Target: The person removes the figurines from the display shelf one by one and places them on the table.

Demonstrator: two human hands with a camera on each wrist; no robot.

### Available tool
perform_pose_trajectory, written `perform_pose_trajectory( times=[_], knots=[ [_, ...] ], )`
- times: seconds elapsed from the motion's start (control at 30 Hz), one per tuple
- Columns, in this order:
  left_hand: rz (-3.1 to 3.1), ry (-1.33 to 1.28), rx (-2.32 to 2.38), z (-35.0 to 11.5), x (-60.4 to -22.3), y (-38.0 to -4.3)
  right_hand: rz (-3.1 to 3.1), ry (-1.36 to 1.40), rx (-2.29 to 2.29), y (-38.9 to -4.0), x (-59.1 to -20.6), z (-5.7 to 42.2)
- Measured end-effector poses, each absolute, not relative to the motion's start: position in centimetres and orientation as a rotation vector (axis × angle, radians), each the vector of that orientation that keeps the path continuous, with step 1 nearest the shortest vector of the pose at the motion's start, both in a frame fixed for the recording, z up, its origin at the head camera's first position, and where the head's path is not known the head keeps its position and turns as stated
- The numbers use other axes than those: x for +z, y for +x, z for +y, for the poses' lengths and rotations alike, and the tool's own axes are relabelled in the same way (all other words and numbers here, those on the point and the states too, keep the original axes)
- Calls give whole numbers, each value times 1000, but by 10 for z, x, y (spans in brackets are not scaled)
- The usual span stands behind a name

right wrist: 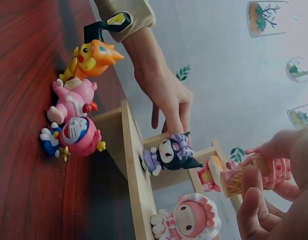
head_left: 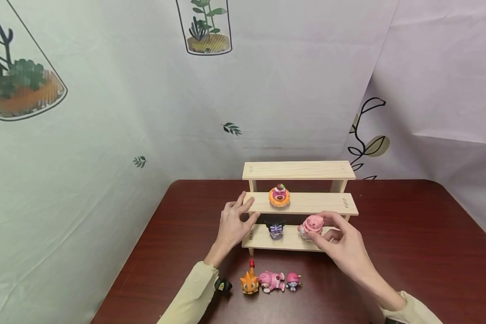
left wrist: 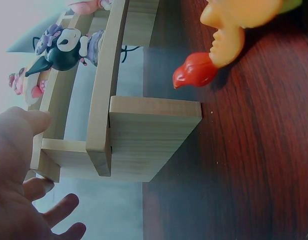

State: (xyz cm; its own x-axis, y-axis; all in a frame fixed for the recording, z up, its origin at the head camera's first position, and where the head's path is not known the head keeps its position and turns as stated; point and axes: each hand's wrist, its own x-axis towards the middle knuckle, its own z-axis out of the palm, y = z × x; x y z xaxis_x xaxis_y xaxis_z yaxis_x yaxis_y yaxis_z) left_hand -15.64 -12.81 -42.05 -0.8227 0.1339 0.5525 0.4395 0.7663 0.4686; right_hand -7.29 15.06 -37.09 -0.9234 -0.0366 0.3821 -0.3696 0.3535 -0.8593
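My right hand (head_left: 344, 243) grips a pink figurine (right wrist: 264, 172) with a waffle-patterned base, raised in front of the small wooden display rack (head_left: 299, 170). On the lowest step, partly covered by it in the head view, sits a pink figurine in a white bonnet (right wrist: 191, 217). My left hand (head_left: 232, 225) rests at the left end of the middle step, its fingers spread and touching the wood. Close to it on the lowest step stands a black-and-purple figurine (head_left: 276, 230). A figurine in an orange ring (head_left: 279, 196) sits on the middle step.
On the dark red-brown table (head_left: 409, 234), in front of the rack, are an orange figurine (head_left: 249, 283) with a red-tipped tail, a pink figurine (head_left: 271, 281) lying down, and a small pink-hooded one (head_left: 293, 281). A printed cloth (head_left: 291, 90) hangs behind the table.
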Motion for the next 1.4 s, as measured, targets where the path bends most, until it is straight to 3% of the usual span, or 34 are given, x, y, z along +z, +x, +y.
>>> perform_pose_trajectory(
  times=[0.33,1.4],
  knots=[
    [-2469,-418,-827,-128,-421,-157,-2271,487,1626,-66,-379,150],
    [-2449,-435,-816,-128,-423,-158,-2324,452,1673,-45,-403,148]
  ],
)
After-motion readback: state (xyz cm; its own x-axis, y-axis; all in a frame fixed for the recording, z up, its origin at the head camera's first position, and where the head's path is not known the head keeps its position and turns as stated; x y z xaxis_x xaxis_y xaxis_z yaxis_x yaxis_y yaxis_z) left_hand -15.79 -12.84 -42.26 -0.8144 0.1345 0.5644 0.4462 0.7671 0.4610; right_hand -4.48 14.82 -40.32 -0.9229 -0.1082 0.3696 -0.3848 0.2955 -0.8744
